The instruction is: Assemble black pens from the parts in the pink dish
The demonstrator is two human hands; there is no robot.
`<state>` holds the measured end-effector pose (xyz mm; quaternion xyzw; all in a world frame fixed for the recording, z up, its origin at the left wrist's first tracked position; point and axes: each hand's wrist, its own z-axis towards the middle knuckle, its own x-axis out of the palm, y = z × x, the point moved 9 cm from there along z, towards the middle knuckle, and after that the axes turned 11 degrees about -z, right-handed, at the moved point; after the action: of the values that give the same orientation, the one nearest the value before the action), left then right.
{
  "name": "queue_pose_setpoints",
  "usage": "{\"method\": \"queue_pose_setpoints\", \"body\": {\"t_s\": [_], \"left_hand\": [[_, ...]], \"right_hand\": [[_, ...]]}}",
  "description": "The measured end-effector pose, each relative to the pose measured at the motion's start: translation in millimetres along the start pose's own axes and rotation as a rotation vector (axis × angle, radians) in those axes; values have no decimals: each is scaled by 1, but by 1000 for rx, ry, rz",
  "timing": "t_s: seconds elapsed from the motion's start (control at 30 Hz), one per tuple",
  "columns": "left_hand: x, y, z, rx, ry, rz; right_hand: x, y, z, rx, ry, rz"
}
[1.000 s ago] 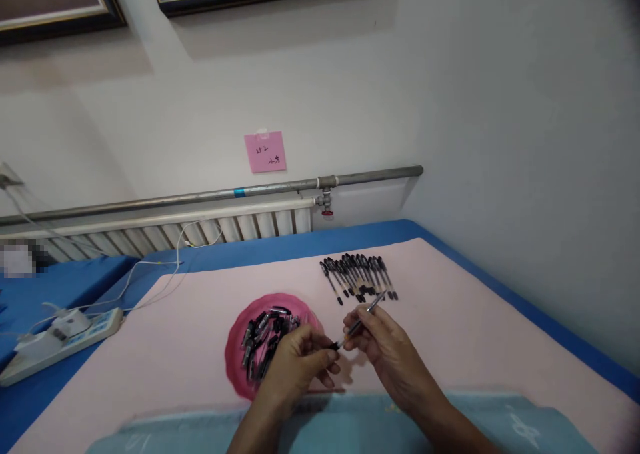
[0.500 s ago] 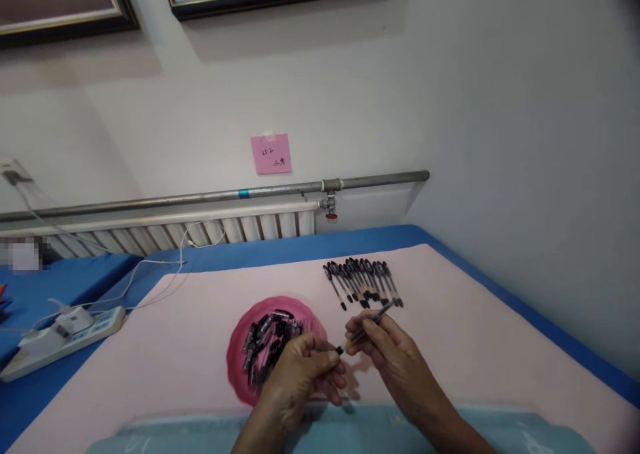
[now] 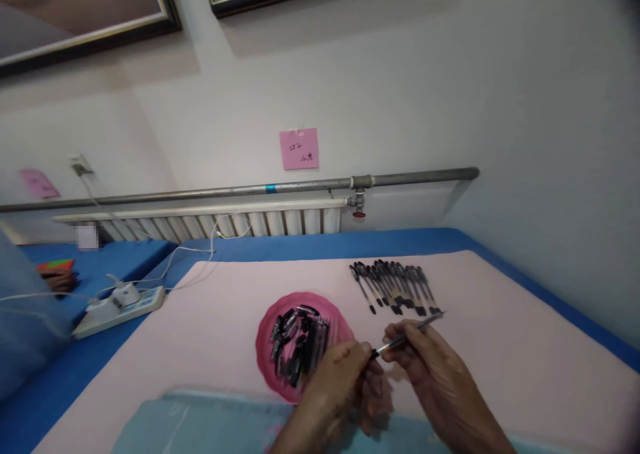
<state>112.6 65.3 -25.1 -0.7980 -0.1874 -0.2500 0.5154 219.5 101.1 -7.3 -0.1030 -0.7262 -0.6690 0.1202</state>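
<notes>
A pen (image 3: pixel 430 320) with a dark, slim barrel lies slantwise between my hands over the pink cloth. My right hand (image 3: pixel 437 374) pinches the barrel near its middle, the far end sticking out past the fingers. At the pen's near end, my left hand (image 3: pixel 340 377) is closed on its black tip part; the exact joint there is partly covered by fingers. Just left of that hand, a round pink tray (image 3: pixel 263 361) holds black pen caps (image 3: pixel 280 341) and clear tubes. Beyond my right hand lies a row of assembled-looking black pens (image 3: pixel 395 284).
A power strip (image 3: pixel 120 314) with plugs and white cables sits on the blue cover at left. A radiator (image 3: pixel 270 217) and pipe (image 3: pixel 310 186) run along the wall. Another person's hand (image 3: pixel 60 279) shows at far left. A teal cloth (image 3: pixel 210 427) lies nearest me.
The view has swung left, so everything sits further right. Both hands still hold the pen between them, and another person's hand has come into sight at the left.
</notes>
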Motion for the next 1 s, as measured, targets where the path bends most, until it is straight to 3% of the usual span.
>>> {"method": "queue_pose_setpoints", "body": {"t_s": [0.2,0.4,0.6,0.8,1.0], "left_hand": [[-10,-11,4,125,-81,-10],[-1,3,0,-81,-28,-28],[-4,-7,2,75,-53,-51],[6,10,1,-116,14,-63],[9,3,1,31,23,46]], "right_hand": [[-8,-8,4,49,-63,4],[-12,-12,3,110,-109,22],[-12,-10,3,149,-161,36],[-11,-9,1,176,-191,25],[-13,-13,3,235,-195,44]]}}
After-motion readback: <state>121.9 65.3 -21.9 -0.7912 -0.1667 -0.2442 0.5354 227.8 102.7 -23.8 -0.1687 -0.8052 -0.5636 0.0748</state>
